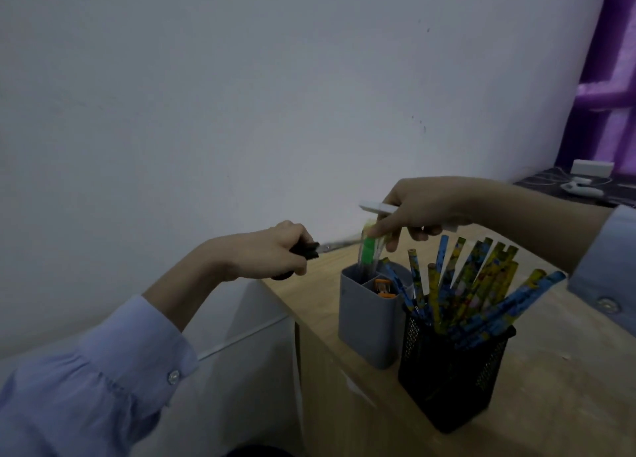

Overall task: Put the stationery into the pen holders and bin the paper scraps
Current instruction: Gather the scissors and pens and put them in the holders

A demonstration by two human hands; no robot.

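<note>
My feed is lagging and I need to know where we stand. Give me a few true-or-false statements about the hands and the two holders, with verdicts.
1. The black mesh holder holds many patterned pencils. True.
2. The right hand holds nothing. False: it holds a white pen-like item and a green-and-clear item whose lower end is at the mouth of the grey holder.
3. The left hand grips a black-handled tool. True.
4. The grey holder stands to the right of the mesh holder. False: it stands to its left.
5. The grey holder is empty. False: an orange item sits in its front compartment.
</note>
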